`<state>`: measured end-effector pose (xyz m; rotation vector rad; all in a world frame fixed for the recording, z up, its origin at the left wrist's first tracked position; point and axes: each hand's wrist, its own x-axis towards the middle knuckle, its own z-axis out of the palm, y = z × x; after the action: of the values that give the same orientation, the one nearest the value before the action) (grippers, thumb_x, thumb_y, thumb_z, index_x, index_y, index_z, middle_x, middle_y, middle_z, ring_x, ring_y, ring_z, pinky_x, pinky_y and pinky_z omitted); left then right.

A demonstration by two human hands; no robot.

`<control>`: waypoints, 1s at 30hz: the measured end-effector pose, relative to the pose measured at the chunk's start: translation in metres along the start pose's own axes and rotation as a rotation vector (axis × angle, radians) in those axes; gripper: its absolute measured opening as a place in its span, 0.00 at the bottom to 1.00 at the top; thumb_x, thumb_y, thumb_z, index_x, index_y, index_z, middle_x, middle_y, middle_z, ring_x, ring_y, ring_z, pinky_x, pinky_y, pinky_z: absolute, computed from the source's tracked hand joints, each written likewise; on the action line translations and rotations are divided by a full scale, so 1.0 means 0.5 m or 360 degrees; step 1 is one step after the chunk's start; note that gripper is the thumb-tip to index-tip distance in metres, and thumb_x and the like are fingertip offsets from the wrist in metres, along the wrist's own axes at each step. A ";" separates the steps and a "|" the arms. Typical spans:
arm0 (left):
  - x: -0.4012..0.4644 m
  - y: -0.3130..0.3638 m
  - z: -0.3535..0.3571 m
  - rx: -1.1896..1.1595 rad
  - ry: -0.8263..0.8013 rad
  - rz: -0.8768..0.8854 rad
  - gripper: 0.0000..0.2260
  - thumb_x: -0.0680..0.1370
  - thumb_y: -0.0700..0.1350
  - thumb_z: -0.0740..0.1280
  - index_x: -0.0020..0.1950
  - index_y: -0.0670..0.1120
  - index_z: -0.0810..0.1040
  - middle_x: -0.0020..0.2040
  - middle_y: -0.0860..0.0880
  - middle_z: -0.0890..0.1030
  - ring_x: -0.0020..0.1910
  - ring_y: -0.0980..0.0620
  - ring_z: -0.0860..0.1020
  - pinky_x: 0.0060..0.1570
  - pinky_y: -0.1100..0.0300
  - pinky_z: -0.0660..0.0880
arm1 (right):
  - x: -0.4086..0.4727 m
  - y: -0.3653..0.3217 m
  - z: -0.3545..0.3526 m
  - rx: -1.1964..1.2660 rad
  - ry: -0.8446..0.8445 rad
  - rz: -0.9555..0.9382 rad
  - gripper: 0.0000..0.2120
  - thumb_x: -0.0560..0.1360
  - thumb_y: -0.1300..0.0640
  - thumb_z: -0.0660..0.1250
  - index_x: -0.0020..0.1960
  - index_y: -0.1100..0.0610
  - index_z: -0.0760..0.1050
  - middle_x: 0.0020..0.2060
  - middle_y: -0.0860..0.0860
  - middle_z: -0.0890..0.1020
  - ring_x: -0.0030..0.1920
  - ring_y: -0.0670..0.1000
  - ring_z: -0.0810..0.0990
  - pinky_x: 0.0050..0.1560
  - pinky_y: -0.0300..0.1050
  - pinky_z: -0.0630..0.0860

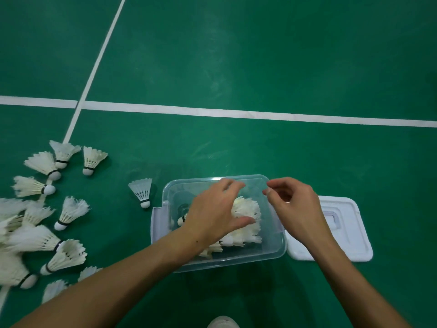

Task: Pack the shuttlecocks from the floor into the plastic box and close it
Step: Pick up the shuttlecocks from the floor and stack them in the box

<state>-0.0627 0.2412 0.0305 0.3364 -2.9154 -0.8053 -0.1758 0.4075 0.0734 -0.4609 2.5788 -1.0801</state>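
Observation:
A clear plastic box (272, 247) stands open on the green floor at lower centre, with several white feather shuttlecocks (248, 209) inside. My left hand (217, 214) is over the box with fingers spread, touching the shuttlecocks from above. My right hand (293, 207) hovers at the box's right rim, fingers loosely curled, holding nothing that I can see. The white lid (347, 233) lies flat on the floor just right of the box. One shuttlecock (142, 192) stands alone left of the box. Many more shuttlecocks (47, 221) lie scattered at far left.
White court lines (236, 113) cross the floor beyond the box. The tip of a light shoe (223, 322) shows at the bottom edge. A white latch flap (158, 223) hangs on the box's left side.

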 end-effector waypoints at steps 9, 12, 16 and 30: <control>-0.090 -0.164 -0.160 -0.0637 0.0457 -0.0303 0.33 0.71 0.65 0.77 0.71 0.51 0.77 0.65 0.56 0.80 0.58 0.59 0.80 0.53 0.57 0.81 | 0.010 -0.123 0.127 -0.0118 -0.0213 -0.0407 0.14 0.75 0.50 0.76 0.59 0.48 0.81 0.46 0.38 0.86 0.50 0.39 0.84 0.53 0.52 0.84; -0.134 -0.222 -0.197 -0.0653 0.0540 -0.0393 0.33 0.70 0.64 0.77 0.72 0.52 0.76 0.64 0.57 0.80 0.58 0.60 0.80 0.53 0.57 0.82 | 0.010 -0.177 0.186 -0.0185 -0.0350 -0.0570 0.17 0.75 0.48 0.76 0.62 0.48 0.80 0.50 0.40 0.86 0.52 0.40 0.83 0.55 0.51 0.84; -0.211 -0.296 -0.235 -0.0651 0.0633 -0.0518 0.33 0.70 0.59 0.81 0.72 0.54 0.76 0.63 0.57 0.81 0.59 0.59 0.81 0.53 0.54 0.82 | 0.005 -0.239 0.263 -0.0267 -0.0496 -0.0756 0.20 0.76 0.46 0.76 0.65 0.49 0.79 0.53 0.41 0.85 0.54 0.42 0.83 0.58 0.49 0.83; -0.435 -0.529 -0.270 -0.0133 0.0273 -0.0880 0.36 0.70 0.60 0.81 0.75 0.61 0.71 0.69 0.58 0.76 0.62 0.57 0.77 0.61 0.50 0.79 | 0.046 -0.324 0.518 -0.1039 -0.0827 -0.1125 0.25 0.77 0.52 0.74 0.72 0.49 0.72 0.66 0.50 0.79 0.66 0.55 0.76 0.59 0.54 0.78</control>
<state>0.2182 0.0049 0.0018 1.1706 -2.6358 -0.8977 -0.0655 0.1277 0.0145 -1.6426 2.2453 -0.1544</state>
